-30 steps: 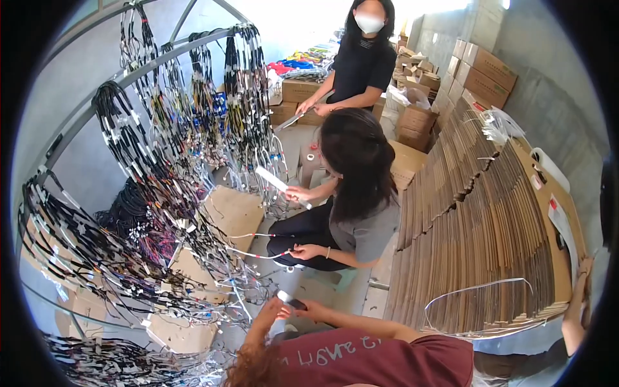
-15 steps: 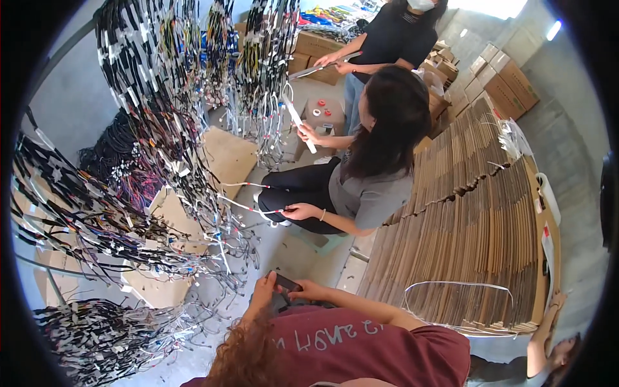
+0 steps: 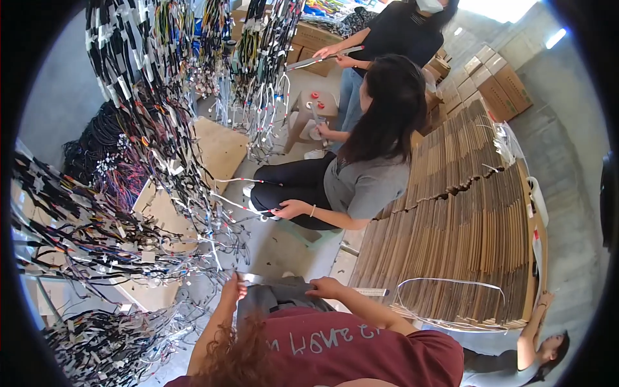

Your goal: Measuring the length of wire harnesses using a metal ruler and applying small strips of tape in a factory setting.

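Note:
A long, flat metal ruler (image 3: 261, 280) lies crosswise in front of my maroon shirt, above dark grey cloth on my lap. Its left end is gripped by my left hand (image 3: 233, 287), close to the hanging cable ends. My right hand (image 3: 327, 287) is closed on the ruler farther along, and the ruler's right end sticks out past it. Bundles of wire harnesses (image 3: 174, 151) hang at the left, mostly black with white tags. From them a white cable with red bands (image 3: 225, 201) runs to a seated co-worker's hand (image 3: 293, 209).
The seated co-worker in grey (image 3: 367, 184) also holds a ruler. Behind, a standing person in black (image 3: 403, 32) holds another. Stacked flat cardboard (image 3: 445, 245) fills the right side. A stool (image 3: 325, 100) carries red tape rolls. Another person (image 3: 516, 361) reaches toward the cardboard at lower right.
My hands were close together around a dark, short-looking thing; now they are apart along the ruler, left hand lower left, right hand further right. The seated co-worker's ruler has tilted and moved.

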{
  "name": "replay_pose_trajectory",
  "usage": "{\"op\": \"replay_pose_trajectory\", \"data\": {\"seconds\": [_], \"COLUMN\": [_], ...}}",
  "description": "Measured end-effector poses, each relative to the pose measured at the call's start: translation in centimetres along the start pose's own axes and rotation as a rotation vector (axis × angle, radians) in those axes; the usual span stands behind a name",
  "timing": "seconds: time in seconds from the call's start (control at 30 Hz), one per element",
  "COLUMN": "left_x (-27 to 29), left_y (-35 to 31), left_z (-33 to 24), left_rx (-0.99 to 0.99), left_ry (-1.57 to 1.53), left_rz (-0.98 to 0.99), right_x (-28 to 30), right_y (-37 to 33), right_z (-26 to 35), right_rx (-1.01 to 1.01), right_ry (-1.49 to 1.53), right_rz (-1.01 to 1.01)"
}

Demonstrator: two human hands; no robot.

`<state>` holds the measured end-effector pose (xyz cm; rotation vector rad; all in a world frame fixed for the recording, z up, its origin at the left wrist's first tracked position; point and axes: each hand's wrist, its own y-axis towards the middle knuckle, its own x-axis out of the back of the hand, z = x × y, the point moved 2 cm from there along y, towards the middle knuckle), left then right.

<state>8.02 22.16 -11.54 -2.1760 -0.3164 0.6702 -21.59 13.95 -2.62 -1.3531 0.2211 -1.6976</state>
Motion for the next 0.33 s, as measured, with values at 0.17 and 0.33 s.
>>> {"op": "replay_pose_trajectory", "data": {"seconds": [0.17, 0.33], "left_x": [10.2, 16.6], "left_y": [9.5, 7.0], "left_z": [15.3, 23.6], "left_rx": [-0.494, -0.413], "left_ry": [1.037, 1.537], "left_rz": [0.104, -0.121], "right_x": [-2.2, -5.4], "right_y": [-0.2, -0.8], "right_z": [-6.4, -15.4], "right_rx": [-0.280, -0.579], "right_ry": [-0.050, 0.036], "right_rz": [0.095, 0.324]}}
